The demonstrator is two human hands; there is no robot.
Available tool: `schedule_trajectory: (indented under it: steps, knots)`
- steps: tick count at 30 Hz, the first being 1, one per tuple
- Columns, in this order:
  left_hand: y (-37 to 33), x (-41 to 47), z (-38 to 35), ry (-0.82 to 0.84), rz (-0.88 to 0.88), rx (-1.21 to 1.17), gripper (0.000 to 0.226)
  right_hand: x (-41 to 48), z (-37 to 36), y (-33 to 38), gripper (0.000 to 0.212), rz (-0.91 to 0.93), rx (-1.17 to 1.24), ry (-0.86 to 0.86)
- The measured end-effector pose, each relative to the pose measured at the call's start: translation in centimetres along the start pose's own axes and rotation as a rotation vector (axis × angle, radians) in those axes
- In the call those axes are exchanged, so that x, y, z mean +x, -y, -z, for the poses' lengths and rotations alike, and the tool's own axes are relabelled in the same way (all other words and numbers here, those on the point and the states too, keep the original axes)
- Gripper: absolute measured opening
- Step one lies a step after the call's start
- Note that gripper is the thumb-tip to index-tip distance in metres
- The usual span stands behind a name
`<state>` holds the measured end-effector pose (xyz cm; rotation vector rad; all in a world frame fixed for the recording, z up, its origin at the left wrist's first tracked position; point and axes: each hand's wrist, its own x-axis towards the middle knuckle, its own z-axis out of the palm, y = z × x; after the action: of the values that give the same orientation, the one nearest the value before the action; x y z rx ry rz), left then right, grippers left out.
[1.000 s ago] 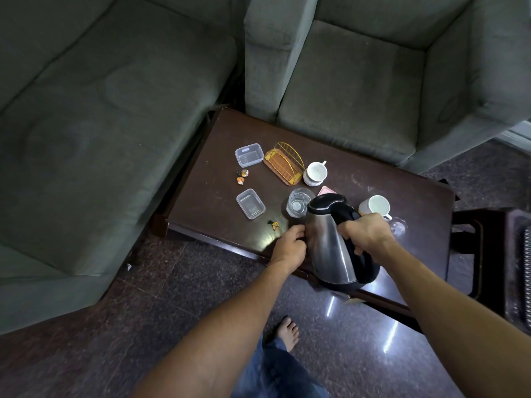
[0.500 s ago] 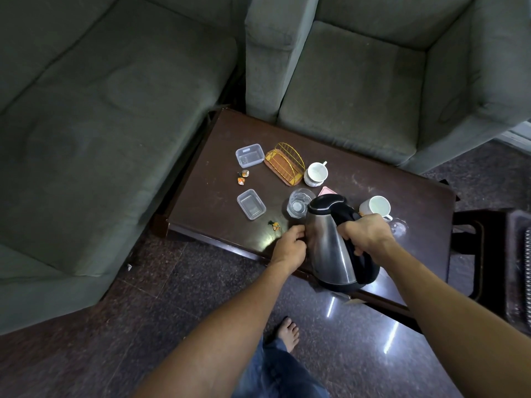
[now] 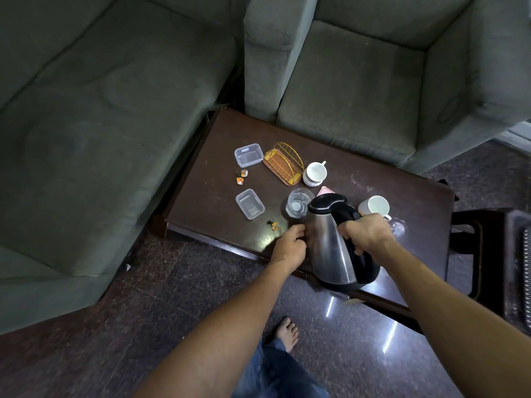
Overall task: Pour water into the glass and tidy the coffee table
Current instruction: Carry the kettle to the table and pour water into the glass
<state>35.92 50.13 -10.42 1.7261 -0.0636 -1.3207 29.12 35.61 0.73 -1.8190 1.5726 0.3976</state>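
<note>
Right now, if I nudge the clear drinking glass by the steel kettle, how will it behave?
The clear drinking glass looks hard and smooth, probably fragile and slippery. Upright and squat, it should slide rather than tip.

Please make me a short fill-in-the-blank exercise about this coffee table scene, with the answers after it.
1. The right hand grips the kettle by its black ____.
2. On the coffee table stand ____ white cups.
3. The glass stands nearer to the person's ____ hand than to the other one.

Missing words: handle; two; left.
</note>
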Motion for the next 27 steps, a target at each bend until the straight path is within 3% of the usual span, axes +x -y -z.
schedule_trajectory:
  steps: [27]
  knots:
    - [-0.46,-0.43,-0.32,0.008,-0.01,-0.004,0.055,0.24,0.11,-0.55,0.017,0.001,0.013,0.005]
